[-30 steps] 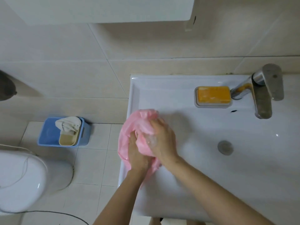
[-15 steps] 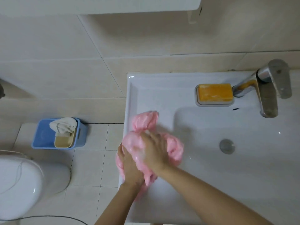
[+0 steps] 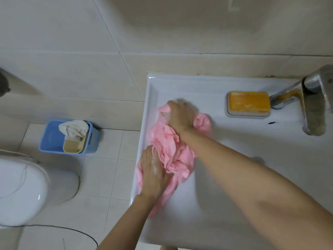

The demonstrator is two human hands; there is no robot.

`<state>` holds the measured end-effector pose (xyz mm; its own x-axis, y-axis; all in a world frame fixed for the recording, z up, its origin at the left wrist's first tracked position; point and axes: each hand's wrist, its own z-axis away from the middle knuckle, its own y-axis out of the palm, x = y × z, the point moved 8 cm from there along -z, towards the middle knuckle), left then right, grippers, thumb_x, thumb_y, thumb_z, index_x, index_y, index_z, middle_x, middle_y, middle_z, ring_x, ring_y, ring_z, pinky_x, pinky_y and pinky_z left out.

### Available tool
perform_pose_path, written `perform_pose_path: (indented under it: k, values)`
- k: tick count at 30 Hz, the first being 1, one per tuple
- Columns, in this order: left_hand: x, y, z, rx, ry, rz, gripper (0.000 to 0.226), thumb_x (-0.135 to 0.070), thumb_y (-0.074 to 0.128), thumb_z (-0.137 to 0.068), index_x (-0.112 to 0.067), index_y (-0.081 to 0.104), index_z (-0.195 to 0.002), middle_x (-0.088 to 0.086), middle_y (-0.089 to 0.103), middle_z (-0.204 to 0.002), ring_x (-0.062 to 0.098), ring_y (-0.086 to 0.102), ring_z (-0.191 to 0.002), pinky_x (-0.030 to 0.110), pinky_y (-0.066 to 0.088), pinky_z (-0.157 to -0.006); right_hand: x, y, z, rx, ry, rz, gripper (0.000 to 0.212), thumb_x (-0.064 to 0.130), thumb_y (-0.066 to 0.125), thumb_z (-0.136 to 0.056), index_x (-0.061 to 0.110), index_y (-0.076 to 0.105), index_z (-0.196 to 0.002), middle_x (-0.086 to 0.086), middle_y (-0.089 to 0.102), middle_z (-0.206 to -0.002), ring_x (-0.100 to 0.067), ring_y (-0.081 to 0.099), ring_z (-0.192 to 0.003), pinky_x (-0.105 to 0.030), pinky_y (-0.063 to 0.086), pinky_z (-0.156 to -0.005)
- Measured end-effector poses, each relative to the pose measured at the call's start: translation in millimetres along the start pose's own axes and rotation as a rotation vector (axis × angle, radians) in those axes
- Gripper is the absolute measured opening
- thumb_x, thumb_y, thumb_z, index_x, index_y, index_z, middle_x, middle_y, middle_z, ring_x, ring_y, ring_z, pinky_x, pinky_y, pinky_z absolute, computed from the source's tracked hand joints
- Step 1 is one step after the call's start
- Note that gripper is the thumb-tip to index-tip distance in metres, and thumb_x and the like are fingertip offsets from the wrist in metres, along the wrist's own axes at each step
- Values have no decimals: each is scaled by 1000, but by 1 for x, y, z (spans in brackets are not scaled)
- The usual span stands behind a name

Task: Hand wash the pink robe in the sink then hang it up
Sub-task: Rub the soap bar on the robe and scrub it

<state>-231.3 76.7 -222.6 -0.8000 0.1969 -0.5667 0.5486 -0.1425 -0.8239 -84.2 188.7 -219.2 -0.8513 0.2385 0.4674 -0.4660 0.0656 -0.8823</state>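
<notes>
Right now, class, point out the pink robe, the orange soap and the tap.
pink robe (image 3: 173,152): head view, middle of the bunched cloth.
orange soap (image 3: 249,102): head view, its top face.
tap (image 3: 314,112): head view, the metal spout.

White sink (image 3: 180,83) with pink robe (image 3: 171,147), soap dish (image 3: 248,116)

In the sink (image 3: 207,213), bunched along its left wall: robe (image 3: 171,147). On the sink's back ledge: soap dish (image 3: 248,115); at its back right corner: tap (image 3: 313,105). On the floor left of the sink: bin (image 3: 52,139), and nearer the front, toilet (image 3: 19,192).
</notes>
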Motion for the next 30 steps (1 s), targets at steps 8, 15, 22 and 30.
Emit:
perform_pose_path:
  k: [8, 15, 22, 30]
  values:
    - [11, 9, 11, 46, 12, -48, 40, -52, 50, -66, -40, 47, -104, -23, 42, -107, 2, 43, -111, 4, 17, -101, 47, -5, 91, -162, -229, -199, 21, 22, 58, -68, 16, 58, -88, -6, 64, -88, -29, 60, -84, -37, 48, -74]
    - [18, 18, 9, 104, 51, -77, 74, -37, 55, -71, -3, 38, -134, 8, 41, -130, 20, 39, -116, 27, 27, -95, -6, -6, 82, -181, -36, -204, 29, 37, 60, -67, 23, 61, -93, -2, 62, -100, -23, 54, -90, -34, 45, -71]
    - [1, 9, 4, 99, 20, -1, 52, -44, 38, -66, -18, 45, -111, -3, 41, -106, 13, 39, -97, 23, 28, -80, 8, -4, 6, 3, -25, 74, 26, 11, 56, -84, 14, 58, -110, -11, 61, -110, -32, 58, -104, -36, 43, -79]
    - [10, 14, 7, 137, -13, 54, 75, -40, 58, -66, -9, 41, -132, -9, 36, -135, 3, 36, -112, 13, 25, -100, 40, -3, 101, 103, -215, 14, 18, 23, 69, -60, 17, 63, -76, 0, 63, -74, -23, 62, -67, -27, 43, -54]
